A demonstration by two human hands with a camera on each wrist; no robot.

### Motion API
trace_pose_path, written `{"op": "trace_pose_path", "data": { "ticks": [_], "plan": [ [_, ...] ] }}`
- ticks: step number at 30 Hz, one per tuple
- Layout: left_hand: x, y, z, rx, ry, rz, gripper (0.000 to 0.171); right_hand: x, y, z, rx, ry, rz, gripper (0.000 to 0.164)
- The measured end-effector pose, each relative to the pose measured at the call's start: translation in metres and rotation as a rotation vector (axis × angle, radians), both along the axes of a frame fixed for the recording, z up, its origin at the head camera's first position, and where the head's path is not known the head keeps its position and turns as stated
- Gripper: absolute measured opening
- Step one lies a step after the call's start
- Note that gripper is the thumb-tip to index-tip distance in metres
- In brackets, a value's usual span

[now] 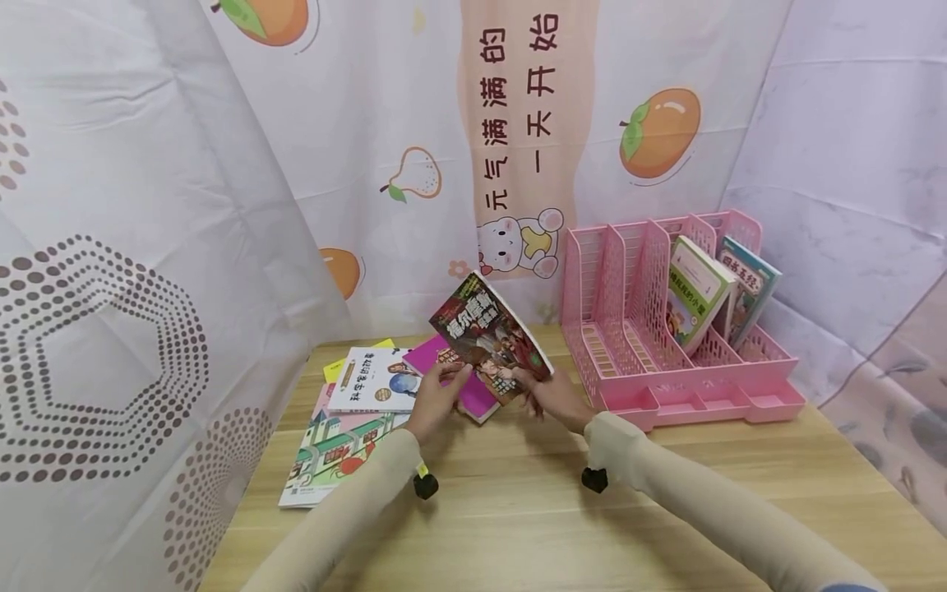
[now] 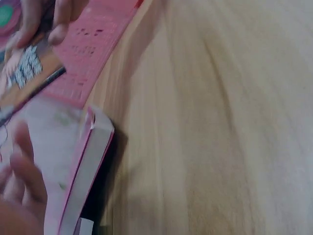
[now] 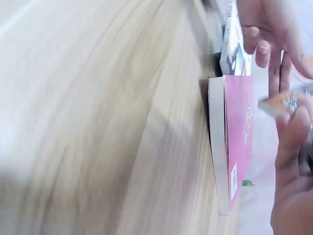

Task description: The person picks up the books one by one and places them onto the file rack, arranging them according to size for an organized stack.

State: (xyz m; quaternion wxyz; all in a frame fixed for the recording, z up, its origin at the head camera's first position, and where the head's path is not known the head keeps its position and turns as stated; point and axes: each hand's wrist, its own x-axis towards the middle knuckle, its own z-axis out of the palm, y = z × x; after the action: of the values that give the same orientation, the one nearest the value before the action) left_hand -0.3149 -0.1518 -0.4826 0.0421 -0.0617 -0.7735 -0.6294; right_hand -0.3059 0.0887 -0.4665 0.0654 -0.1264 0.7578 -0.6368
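Note:
A dark-covered book (image 1: 491,325) is tilted above the table, and my right hand (image 1: 555,396) grips its lower right part with the thumb on the cover. My left hand (image 1: 438,399) is at the book's lower left, fingers loosely extended; in the left wrist view its fingertips look just short of the book's edge. Beneath them lies a purple-pink book (image 1: 481,403), whose page edges and back cover (image 3: 239,132) show in the right wrist view. Part of the dark book is hidden by my fingers.
Left of the hands lie a white book (image 1: 377,382), a yellow one (image 1: 333,370) and a colourful picture book (image 1: 325,460). A pink divided rack (image 1: 688,382) stands at right, holding a green book (image 1: 691,296) and a blue book (image 1: 750,284). Patterned curtains border the wooden table (image 1: 518,510).

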Motion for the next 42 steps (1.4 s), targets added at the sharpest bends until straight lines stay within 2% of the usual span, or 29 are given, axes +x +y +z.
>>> {"op": "trace_pose_path", "data": {
  "ticks": [2,5,9,13,16,20,24,27,30,36,42],
  "plan": [
    [-0.003,-0.002,-0.001,0.042,-0.017,-0.046,0.052,0.0,0.0,0.0,-0.015,-0.019,0.052,0.041],
    [-0.004,-0.003,-0.001,0.131,-0.04,-0.098,0.039,0.0,0.002,-0.002,0.021,-0.019,0.103,0.039],
    [-0.004,-0.002,-0.001,0.207,-0.044,-0.113,0.025,-0.003,0.007,-0.002,0.078,0.011,0.066,0.035],
    [-0.003,-0.004,-0.003,0.207,-0.019,-0.08,0.02,-0.011,0.016,0.0,0.122,0.041,0.056,0.039],
    [-0.004,-0.006,-0.004,0.19,-0.016,-0.067,0.018,-0.016,0.024,0.004,0.146,0.041,0.141,0.043],
    [-0.005,-0.006,-0.007,0.164,-0.004,-0.099,0.018,-0.02,0.036,0.01,0.215,0.042,0.286,0.038],
    [-0.006,-0.005,-0.008,0.129,0.034,-0.129,0.015,-0.022,0.045,0.015,0.302,0.046,0.357,0.038],
    [-0.007,-0.003,-0.01,0.103,0.04,-0.135,0.017,-0.021,0.049,0.017,0.336,0.042,0.351,0.042],
    [-0.008,-0.001,-0.009,0.082,0.037,-0.14,0.02,-0.02,0.052,0.016,0.327,0.042,0.329,0.042],
    [-0.011,0.002,-0.009,0.036,0.02,-0.142,0.026,-0.022,0.063,0.011,0.246,0.06,0.294,0.037],
    [-0.014,0.01,-0.014,-0.015,-0.014,-0.155,0.028,-0.021,0.075,0.012,0.173,0.075,0.222,0.039]
  ]
}}
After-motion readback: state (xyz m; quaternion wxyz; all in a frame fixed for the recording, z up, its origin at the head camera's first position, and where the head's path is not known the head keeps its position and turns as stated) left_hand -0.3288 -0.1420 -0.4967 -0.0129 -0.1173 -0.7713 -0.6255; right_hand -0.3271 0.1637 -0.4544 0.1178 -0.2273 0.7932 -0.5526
